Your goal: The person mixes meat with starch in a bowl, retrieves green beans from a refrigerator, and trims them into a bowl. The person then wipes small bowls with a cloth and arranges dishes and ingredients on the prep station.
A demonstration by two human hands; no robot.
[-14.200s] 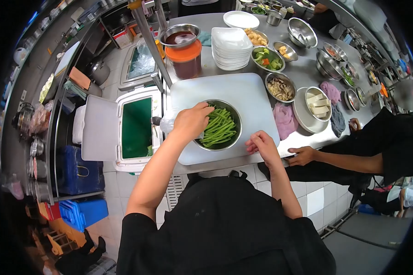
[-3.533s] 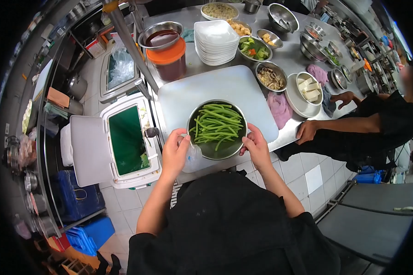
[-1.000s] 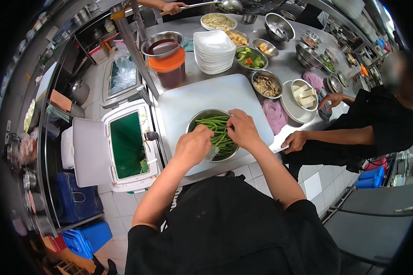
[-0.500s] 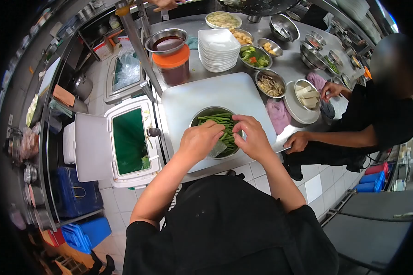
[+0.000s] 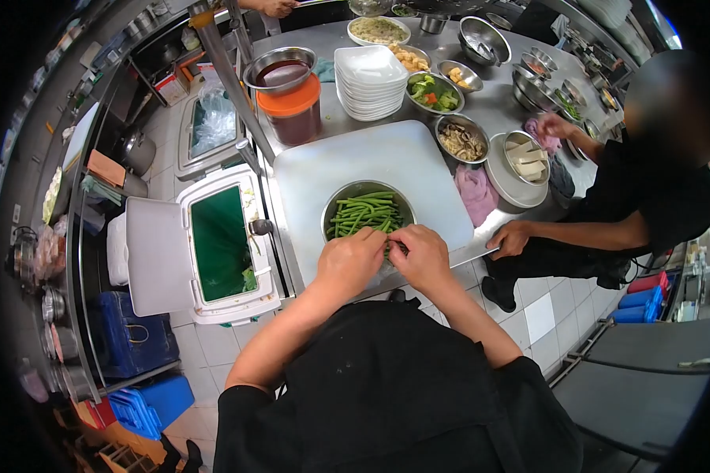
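Cut green beans (image 5: 367, 211) fill a round steel bowl (image 5: 407, 206) on the white cutting board (image 5: 308, 177). Over the bowl's near edge, my left hand (image 5: 353, 258) and my right hand (image 5: 420, 256) meet with fingertips pinched together. Whatever sits between those fingers is too small and covered to name. Something translucent, like thin plastic, shows faintly below them. The bowl's near side is hidden behind my hands.
Left of the board stands an open bin (image 5: 221, 240). Behind are stacked white dishes (image 5: 369, 83) and an orange-lidded tub (image 5: 290, 110). Bowls of broccoli (image 5: 435, 93) and mushrooms (image 5: 461, 142) line the right, beside a pink cloth (image 5: 475, 193). A co-worker (image 5: 639, 189) stands at right.
My hands have drawn back toward me and closed together at the bowl's near rim, uncovering more beans. The co-worker's far hand has lifted away from the bowl of white pieces.
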